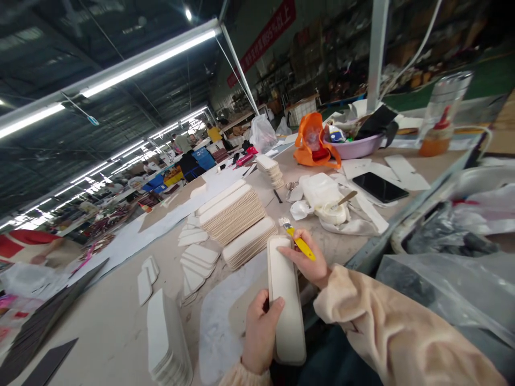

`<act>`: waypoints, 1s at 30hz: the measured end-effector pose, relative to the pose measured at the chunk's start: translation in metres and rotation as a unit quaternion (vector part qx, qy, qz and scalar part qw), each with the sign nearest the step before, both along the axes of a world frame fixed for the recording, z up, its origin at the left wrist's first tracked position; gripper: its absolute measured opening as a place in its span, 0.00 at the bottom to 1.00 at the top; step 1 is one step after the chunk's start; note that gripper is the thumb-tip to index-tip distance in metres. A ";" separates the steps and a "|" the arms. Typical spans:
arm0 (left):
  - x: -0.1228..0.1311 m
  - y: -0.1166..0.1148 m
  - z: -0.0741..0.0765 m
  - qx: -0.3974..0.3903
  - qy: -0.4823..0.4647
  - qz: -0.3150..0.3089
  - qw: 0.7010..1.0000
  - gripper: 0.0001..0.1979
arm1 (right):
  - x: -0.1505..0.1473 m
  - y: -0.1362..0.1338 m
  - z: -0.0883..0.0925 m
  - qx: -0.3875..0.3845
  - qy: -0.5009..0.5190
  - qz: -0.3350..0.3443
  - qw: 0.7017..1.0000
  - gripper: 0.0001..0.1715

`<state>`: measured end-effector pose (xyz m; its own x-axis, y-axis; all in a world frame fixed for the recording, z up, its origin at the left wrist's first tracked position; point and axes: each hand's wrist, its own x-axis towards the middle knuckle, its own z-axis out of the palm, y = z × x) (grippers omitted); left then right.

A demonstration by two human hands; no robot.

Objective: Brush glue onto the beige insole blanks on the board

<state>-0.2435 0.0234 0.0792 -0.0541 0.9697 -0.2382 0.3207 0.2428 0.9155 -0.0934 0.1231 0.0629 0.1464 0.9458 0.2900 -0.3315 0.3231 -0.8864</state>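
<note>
A long cream panel with rounded corners (pixel 286 284) is held tilted in front of me. My left hand (pixel 260 327) grips its left edge, thumb on top. My right hand (pixel 309 256) has a small yellow-handled brush (pixel 302 245) in its fingers, bristles pointing up and away. The thumb of that hand touches the panel's upper face. Just beyond the panel stand two stacks of similar pieces, a larger stack (pixel 231 209) and a lower stack (pixel 250 241). A white sheet (pixel 219 316) lies on the table to the left of my left hand.
Fanned white strips (pixel 197 265) and a tall stack of white strips (pixel 167 343) lie to the left. Beyond my right hand are a white glue-smeared tub (pixel 332 209), a black phone (pixel 380 187), an orange bag (pixel 314 142) and a lilac basin (pixel 358 147). Plastic bags (pixel 446 289) fill the right side.
</note>
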 end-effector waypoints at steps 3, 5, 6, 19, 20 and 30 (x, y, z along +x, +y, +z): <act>0.007 -0.002 -0.007 0.001 -0.043 0.016 0.999 0.16 | 0.002 0.001 -0.002 0.005 -0.012 -0.010 1.000 0.22; 0.013 -0.004 -0.009 0.007 -0.090 0.026 0.996 0.16 | 0.002 0.002 -0.004 0.007 -0.021 -0.022 1.000 0.21; 0.016 -0.005 -0.010 0.008 -0.125 0.031 0.992 0.15 | 0.002 0.003 -0.005 0.007 -0.025 -0.029 0.999 0.21; 0.028 -0.051 -0.038 -0.142 -0.347 -0.016 0.927 0.18 | 0.011 0.016 -0.020 0.014 -0.048 -0.056 0.997 0.24; 0.027 -0.052 -0.039 -0.142 -0.345 -0.016 0.928 0.18 | 0.011 0.016 -0.020 0.015 -0.043 -0.053 0.998 0.24; 0.024 -0.058 -0.037 -0.138 -0.355 -0.024 0.924 0.20 | 0.010 0.011 -0.019 0.022 -0.045 -0.034 0.998 0.23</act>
<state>-0.2194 -0.0347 0.0417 0.2520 0.8639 -0.4360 -0.3210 0.4997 0.8045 -0.0837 0.1340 0.0444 0.1815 0.9208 0.3453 -0.2263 0.3808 -0.8965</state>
